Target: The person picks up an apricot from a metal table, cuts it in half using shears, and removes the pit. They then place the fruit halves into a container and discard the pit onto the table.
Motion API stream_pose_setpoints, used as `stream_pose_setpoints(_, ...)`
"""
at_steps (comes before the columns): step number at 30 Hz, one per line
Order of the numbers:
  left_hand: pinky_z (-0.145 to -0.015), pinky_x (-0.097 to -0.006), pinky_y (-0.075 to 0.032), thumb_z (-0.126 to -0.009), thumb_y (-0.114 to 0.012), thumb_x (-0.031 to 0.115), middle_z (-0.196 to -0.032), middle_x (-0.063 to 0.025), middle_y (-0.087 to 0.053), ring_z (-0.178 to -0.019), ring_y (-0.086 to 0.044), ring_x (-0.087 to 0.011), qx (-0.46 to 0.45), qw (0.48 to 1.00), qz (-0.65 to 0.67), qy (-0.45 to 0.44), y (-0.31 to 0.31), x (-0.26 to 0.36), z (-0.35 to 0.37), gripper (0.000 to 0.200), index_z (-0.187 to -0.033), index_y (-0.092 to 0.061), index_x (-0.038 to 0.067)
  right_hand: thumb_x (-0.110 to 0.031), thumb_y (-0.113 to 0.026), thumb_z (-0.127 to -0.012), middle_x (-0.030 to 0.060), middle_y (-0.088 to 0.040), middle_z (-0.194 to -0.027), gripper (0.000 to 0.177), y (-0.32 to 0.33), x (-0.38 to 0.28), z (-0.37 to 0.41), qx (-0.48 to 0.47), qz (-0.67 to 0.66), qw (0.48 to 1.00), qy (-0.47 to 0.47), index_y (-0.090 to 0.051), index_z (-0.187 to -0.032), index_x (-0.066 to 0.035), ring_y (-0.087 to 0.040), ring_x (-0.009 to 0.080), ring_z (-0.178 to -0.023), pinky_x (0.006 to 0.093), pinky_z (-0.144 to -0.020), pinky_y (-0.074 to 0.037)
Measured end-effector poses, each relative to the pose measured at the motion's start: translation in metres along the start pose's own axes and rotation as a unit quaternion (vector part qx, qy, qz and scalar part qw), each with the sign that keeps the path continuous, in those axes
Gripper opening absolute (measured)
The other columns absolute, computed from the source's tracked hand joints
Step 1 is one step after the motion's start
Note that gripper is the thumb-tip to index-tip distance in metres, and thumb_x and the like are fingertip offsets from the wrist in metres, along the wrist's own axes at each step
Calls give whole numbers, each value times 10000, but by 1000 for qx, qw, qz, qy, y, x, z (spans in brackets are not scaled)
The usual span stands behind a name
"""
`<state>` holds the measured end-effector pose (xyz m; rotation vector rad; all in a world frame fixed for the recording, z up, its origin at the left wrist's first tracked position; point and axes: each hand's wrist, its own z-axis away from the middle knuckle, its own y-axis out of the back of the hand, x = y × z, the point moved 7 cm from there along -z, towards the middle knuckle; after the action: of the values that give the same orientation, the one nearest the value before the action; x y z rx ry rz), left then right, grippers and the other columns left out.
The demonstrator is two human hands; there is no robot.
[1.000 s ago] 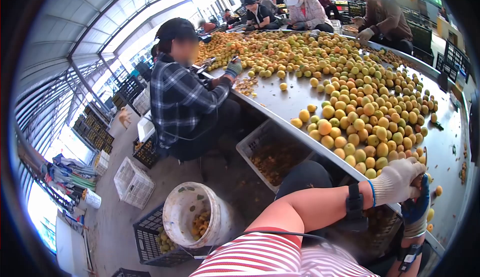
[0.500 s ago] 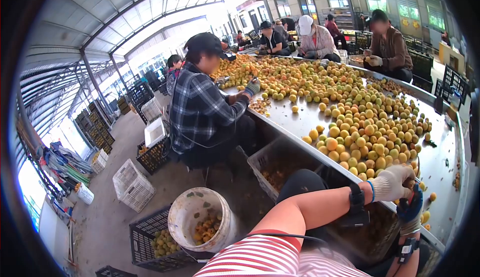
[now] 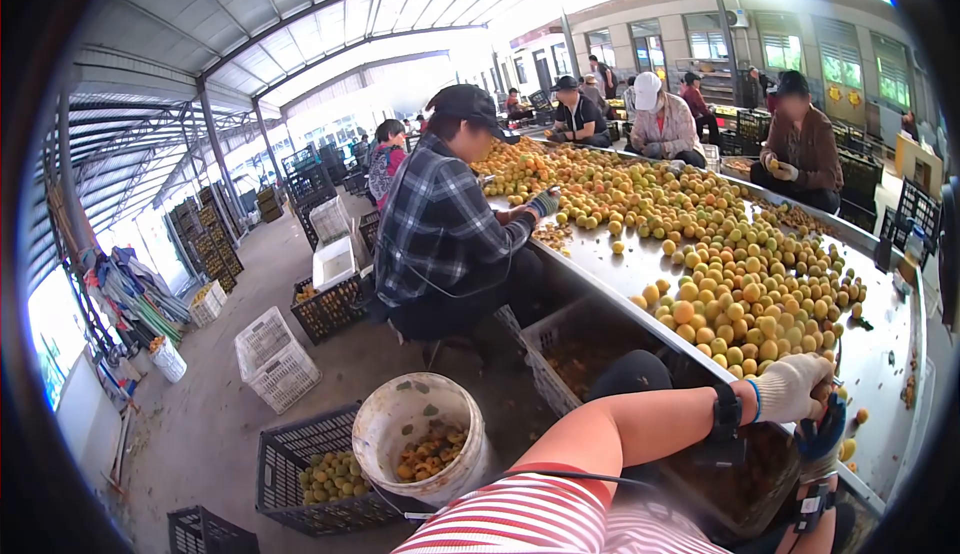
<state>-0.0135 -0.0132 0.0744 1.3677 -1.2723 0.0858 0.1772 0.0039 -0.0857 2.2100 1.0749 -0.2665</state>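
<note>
My left hand (image 3: 795,388), in a cream knitted glove, is closed around a round fruit (image 3: 822,391) at the metal table's near edge. Just below it, my right hand (image 3: 823,432), in a dark blue and grey glove, is close against the fruit and the left fingers. Its fingers are bent, but what they hold is too small to make out. Yellow-orange fruit (image 3: 740,294) lies in a large pile on the metal table (image 3: 600,254) beyond my hands.
A white bucket (image 3: 375,434) of cut fruit stands on the floor beside a black crate (image 3: 285,469) of fruit. White crates (image 3: 275,364) stand further left. A co-worker in a plaid shirt (image 3: 440,224) sits at the table's near side; others sit across it.
The view has turned slightly left and up, so the table and co-workers appear further right and lower. My hands remain together at the table edge, with the fruit still between them.
</note>
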Motion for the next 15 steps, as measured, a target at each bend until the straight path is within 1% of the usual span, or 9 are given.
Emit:
stream_pose_setpoints(4,-872,-407,-505,-734,-800,215,-1081,-169,-653,-1034,-638,-352,-4,1000,-15,3,-1,1,3,408,-1075,-644,55,-472,-568,-980,227,-570,-1348,663,2,-9,-2,-14,-21,1000,-15,-452,-1389,37,-560,376,-1248,438,-1076,-401)
stream_pose_setpoints(7,-873,-415,-504,-743,-795,214,-1069,-177,-655,-1033,-638,-355,2,1000,-20,5,-1,4,5,417,-1090,-629,54,-463,-575,-981,226,-550,-1372,664,3,-17,-6,-24,-31,999,-17,-444,-1395,39,-548,372,-1263,429,-1076,-402)
stream_pose_setpoints(8,-874,-418,-503,-752,-791,207,-1065,-179,-656,-1031,-637,-357,-15,1000,-9,8,1,10,7,407,-1089,-623,52,-445,-589,-978,227,-535,-1387,663,3,-16,-5,-10,-42,999,-11,-434,-1402,40,-536,366,-1279,423,-1074,-405)
stream_pose_setpoints(10,-870,-415,-503,-758,-787,198,-1059,-178,-657,-1028,-637,-358,-15,1000,-14,5,0,11,7,400,-1092,-622,53,-427,-603,-974,228,-519,-1402,664,5,-13,0,9,-52,999,-2,-424,-1410,41,-525,359,-1294,418,-1073,-407)
stream_pose_setpoints(12,-857,-412,-503,-769,-784,186,-1046,-174,-660,-1022,-639,-360,-26,1000,-2,9,-2,12,7,398,-1107,-616,58,-388,-621,-968,232,-507,-1396,653,2,-5,8,-21,-27,999,-32,-414,-1414,41,-529,343,-1275,418,-1045,-427)
stream_pose_setpoints(13,-857,-412,-503,-769,-784,186,-1046,-174,-660,-1022,-639,-360,-28,1000,-5,6,-3,12,7,398,-1107,-616,58,-388,-621,-968,232,-507,-1396,653,2,-3,11,-17,-26,999,-32,-414,-1414,41,-529,343,-1275,418,-1045,-427)
stream_pose_setpoints(15,-848,-416,-502,-775,-789,194,-1034,-170,-661,-1009,-640,-357,-24,1000,-4,13,-3,11,7,411,-1119,-610,57,-363,-651,-944,217,-550,-1305,607,3,-5,11,3,-34,999,-25,-452,-1361,30,-566,334,-1196,419,-1008,-446)
